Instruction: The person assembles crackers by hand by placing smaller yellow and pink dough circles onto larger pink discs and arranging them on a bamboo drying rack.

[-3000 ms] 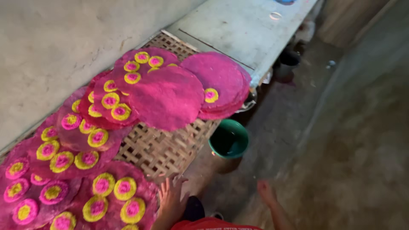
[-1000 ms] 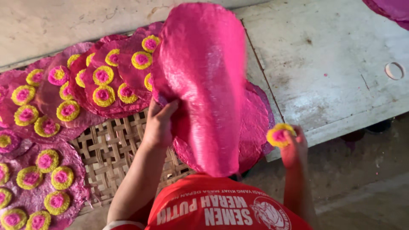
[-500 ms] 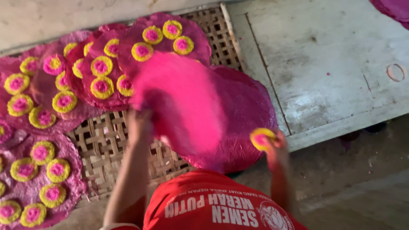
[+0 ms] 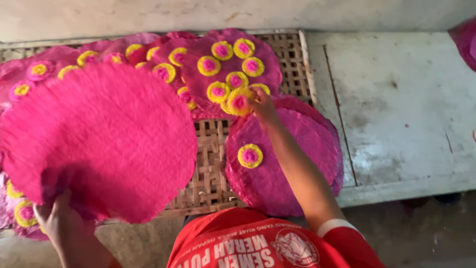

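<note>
Swung leftward since a moment ago: large round pink fibrous sheet [image 4: 101, 141], pinched by left hand [image 4: 57, 218]. Right hand [image 4: 260, 101] gripping small yellow-and-pink rosette [image 4: 239, 101]; placing underway, needing careful spacing.

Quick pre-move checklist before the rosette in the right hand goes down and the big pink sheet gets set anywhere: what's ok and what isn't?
1. Right hand grips a yellow-and-pink rosette: ok.
2. Left hand holds the large pink sheet by its lower edge: ok.
3. Pink disc stack carries one rosette, bare surface around it: ok.
4. Woven tray under the lifted sheet: cannot tell, hidden.
5. Sheet's firmness in the grip: cannot tell.
</note>
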